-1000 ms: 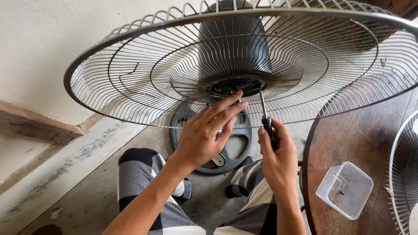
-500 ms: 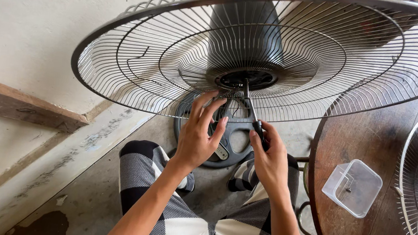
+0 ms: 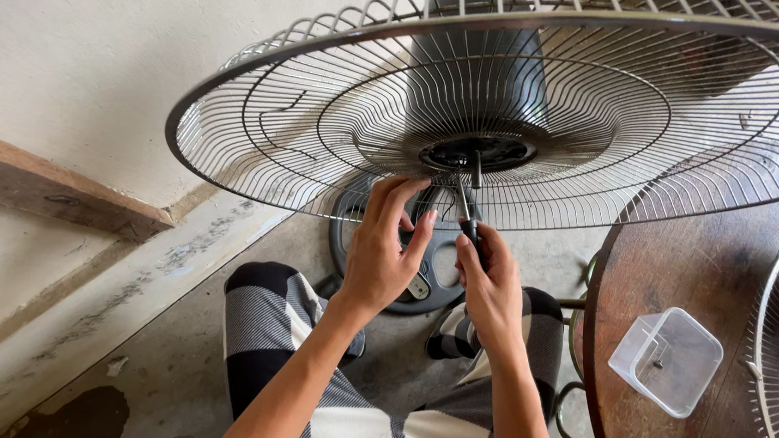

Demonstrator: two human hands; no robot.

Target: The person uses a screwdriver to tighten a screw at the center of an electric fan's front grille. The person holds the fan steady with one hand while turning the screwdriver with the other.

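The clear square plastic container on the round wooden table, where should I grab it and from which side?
Probably by its rim, from above. The clear square plastic container stands upright with its mouth open and walls flaring upward, apart from the white fan guard on the round wooden table, so two opposite walls are free to pinch.

Silvery wire fan guard, dark grey motor housing behind it. Trousers in bold black-and-white checks. Black screwdriver handle, black round base on the grey floor. Reddish-brown table, clear plastic box, off-white wall.
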